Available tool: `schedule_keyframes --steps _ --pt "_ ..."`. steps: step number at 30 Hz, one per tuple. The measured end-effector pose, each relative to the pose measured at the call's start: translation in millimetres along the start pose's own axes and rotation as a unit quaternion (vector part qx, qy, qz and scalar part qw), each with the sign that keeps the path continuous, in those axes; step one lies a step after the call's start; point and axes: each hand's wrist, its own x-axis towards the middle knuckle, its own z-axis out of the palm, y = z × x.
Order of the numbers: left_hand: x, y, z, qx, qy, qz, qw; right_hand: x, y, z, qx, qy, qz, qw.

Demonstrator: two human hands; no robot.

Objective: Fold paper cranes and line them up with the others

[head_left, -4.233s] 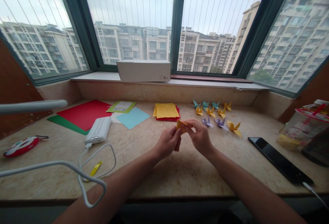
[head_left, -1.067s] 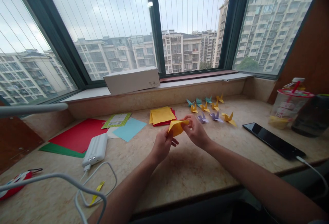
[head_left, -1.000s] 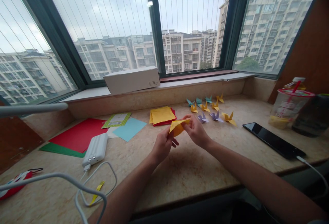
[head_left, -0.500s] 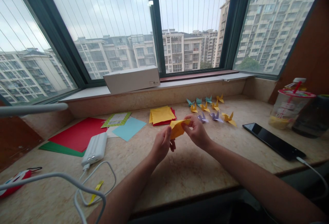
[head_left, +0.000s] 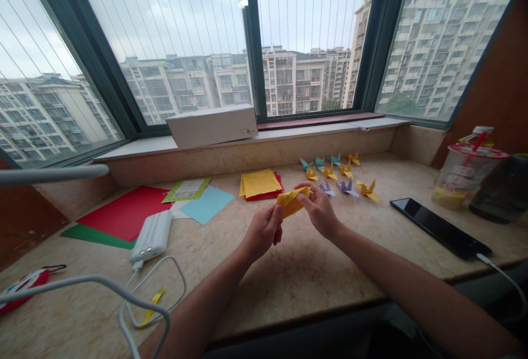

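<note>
A partly folded piece of yellow origami paper is held up over the counter between my two hands. My left hand pinches its left end between thumb and fingers. On the right end, my right hand grips it with the thumb pressed on the near face. Just behind the hands lies a stack of yellow sheets on top of red sheets. Several folded paper cranes stand in rows beyond my right hand, among them a yellow crane, a purple crane and a teal crane.
Left on the counter are red paper, light blue paper, a white power bank and looped cable. A phone and a plastic cup stand right. A white box rests on the sill.
The yellow paper has tilted in my hands, so more of its near face shows. My hands have shifted slightly to the right. The other things stay where they were.
</note>
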Motion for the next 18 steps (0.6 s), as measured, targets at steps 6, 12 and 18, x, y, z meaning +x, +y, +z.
schedule_keyframes --steps 6,12,18 --pt "1.9 4.9 -4.1 -0.086 0.01 -0.013 0.996 0.0 -6.3 -4.0 0.073 -0.164 0.0 0.984" --pt "0.5 6.9 -5.1 -0.098 -0.028 -0.029 0.994 0.7 -4.5 -0.1 0.08 -0.164 0.029 0.983" --pt "-1.7 6.8 -2.2 -0.103 -0.052 -0.038 0.993 2.1 2.7 -1.0 0.018 -0.076 0.0 0.997"
